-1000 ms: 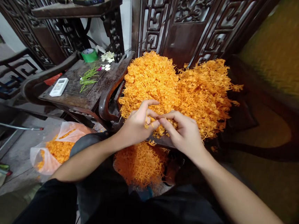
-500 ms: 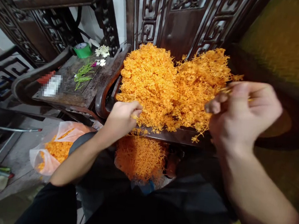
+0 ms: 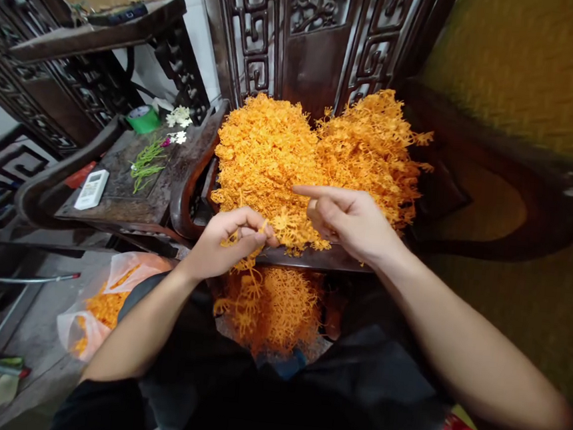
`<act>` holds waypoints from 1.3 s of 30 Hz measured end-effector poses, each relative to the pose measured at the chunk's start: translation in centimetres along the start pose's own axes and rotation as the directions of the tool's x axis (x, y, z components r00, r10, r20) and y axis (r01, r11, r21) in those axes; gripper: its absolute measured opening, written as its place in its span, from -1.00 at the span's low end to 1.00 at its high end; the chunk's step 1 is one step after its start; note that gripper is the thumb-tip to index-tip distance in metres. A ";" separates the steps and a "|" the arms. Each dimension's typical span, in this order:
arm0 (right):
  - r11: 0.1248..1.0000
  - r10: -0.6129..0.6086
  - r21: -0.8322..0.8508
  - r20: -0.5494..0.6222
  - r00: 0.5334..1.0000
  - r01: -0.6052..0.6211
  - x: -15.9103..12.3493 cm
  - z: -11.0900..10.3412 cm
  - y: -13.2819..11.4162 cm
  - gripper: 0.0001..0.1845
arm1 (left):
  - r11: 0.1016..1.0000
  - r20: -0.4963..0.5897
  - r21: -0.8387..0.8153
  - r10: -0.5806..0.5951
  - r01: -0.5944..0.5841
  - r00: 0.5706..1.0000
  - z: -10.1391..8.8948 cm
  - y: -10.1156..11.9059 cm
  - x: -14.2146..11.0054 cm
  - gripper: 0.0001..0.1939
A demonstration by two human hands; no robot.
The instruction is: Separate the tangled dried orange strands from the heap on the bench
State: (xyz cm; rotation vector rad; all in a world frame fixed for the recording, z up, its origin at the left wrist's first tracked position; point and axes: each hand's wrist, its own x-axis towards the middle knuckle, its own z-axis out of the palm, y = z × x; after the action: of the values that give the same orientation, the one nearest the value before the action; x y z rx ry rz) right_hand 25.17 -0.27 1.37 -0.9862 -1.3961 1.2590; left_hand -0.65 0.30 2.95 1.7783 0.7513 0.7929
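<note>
My left hand [image 3: 231, 243] is closed, with thumb and fingers pinched on a strand of orange flower-shaped pieces [image 3: 246, 305], seemingly plastic. The strand hangs from my fingers in front of the chair's seat edge. My right hand [image 3: 358, 225] is just to the right, its index finger stretched out to the left and the other fingers curled. Nothing shows in it. Beneath its fingertips are a few orange flower pieces [image 3: 286, 223]. Behind both hands, a large orange pile [image 3: 267, 146] and a darker orange pile [image 3: 373, 142] sit side by side on the carved wooden chair [image 3: 317, 60].
Below, between my knees, is another orange heap [image 3: 291, 309]. A pinkish bag [image 3: 102, 306] of orange pieces stands on the floor to the left. The side chair holds a remote control [image 3: 91, 189], green tape [image 3: 143, 119], green stems [image 3: 146, 164] and white flowers [image 3: 178, 117].
My right hand has come left from the far right of the piles, close to my left hand, and its index finger has straightened. A strand now hangs from my left hand.
</note>
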 end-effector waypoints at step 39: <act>0.899 0.326 0.127 0.445 0.834 -0.419 0.7 -1.5 1.7 -0.22 | 0.888 -0.110 -0.459 -0.072 0.014 0.991 0.6 -0.4 1.4 -0.54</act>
State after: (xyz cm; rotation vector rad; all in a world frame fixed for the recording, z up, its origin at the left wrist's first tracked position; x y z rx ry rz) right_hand 26.41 0.91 -0.23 -0.8960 -1.3705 1.9696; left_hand 0.60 1.18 2.61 1.2912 0.6181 0.9685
